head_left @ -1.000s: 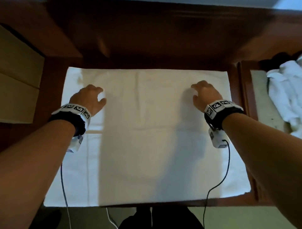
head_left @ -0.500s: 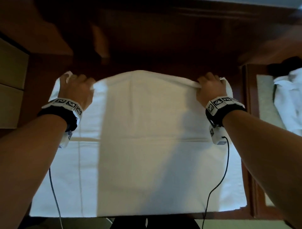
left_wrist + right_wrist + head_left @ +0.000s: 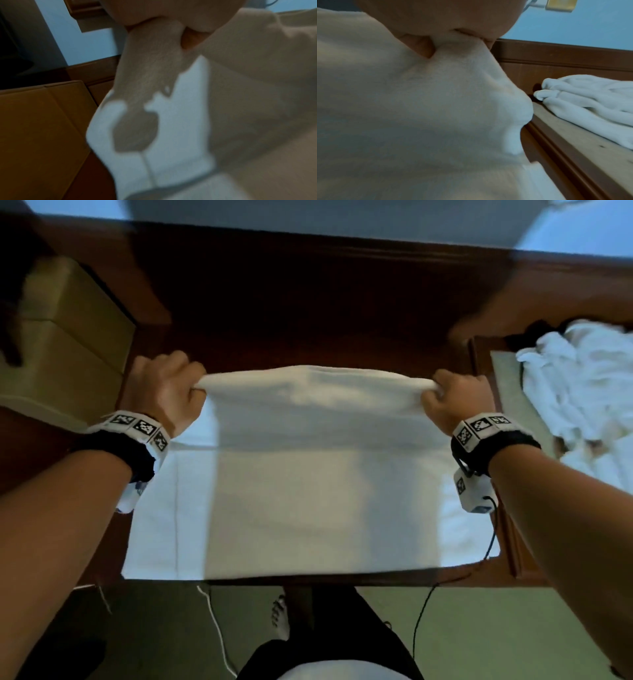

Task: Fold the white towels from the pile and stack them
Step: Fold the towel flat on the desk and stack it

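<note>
A white towel (image 3: pixel 308 481) lies spread on the dark wooden table (image 3: pixel 308 313), its near edge at the table's front. My left hand (image 3: pixel 164 392) pinches the towel's far left corner and my right hand (image 3: pixel 452 398) pinches the far right corner. Both corners are lifted off the table, so the far edge hangs taut between the hands. In the left wrist view the towel (image 3: pixel 154 67) runs down from the curled fingers; in the right wrist view the towel (image 3: pixel 419 108) fills the frame under the fingers. A pile of crumpled white towels (image 3: pixel 582 392) lies at the right.
A cardboard box (image 3: pixel 68 344) stands at the table's left. The towel pile (image 3: pixel 590 105) rests on a lighter side surface (image 3: pixel 510 392) beyond a wooden ledge. Black cables hang from my wrists over the table's front edge. Green floor lies below.
Both hands went from resting on the flat towel to its far corners, gripped them, and have lifted the far edge and drawn it toward me.
</note>
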A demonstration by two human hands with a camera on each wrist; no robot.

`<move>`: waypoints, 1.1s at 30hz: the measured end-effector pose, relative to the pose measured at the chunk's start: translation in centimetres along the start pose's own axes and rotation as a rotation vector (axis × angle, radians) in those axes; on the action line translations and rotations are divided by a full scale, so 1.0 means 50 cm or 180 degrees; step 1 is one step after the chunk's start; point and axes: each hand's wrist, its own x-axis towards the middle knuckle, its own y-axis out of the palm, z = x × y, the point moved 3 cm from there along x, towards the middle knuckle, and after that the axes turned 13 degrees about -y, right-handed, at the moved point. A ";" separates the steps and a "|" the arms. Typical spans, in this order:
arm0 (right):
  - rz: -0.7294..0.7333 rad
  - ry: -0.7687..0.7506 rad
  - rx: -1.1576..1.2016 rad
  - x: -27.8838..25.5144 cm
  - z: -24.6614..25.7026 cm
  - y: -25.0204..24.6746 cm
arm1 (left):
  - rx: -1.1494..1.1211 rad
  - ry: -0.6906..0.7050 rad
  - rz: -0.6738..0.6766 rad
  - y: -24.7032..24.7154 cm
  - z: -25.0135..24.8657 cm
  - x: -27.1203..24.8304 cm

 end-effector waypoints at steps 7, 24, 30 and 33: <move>-0.0252 -0.0154 -0.0360 -0.276 0.058 0.041 | 0.0356 -0.0054 0.0074 -0.021 -0.002 -0.300; 0.1400 0.0158 -0.0256 -0.489 0.013 0.199 | 0.0148 -0.0066 0.1607 0.136 -0.080 -0.518; 0.1354 0.0412 -0.0064 -0.558 -0.030 0.201 | -0.0043 -0.0070 0.1570 0.143 -0.064 -0.585; 0.1389 0.0469 -0.0099 -0.560 -0.029 0.212 | -0.0132 -0.0102 0.1535 0.147 -0.067 -0.602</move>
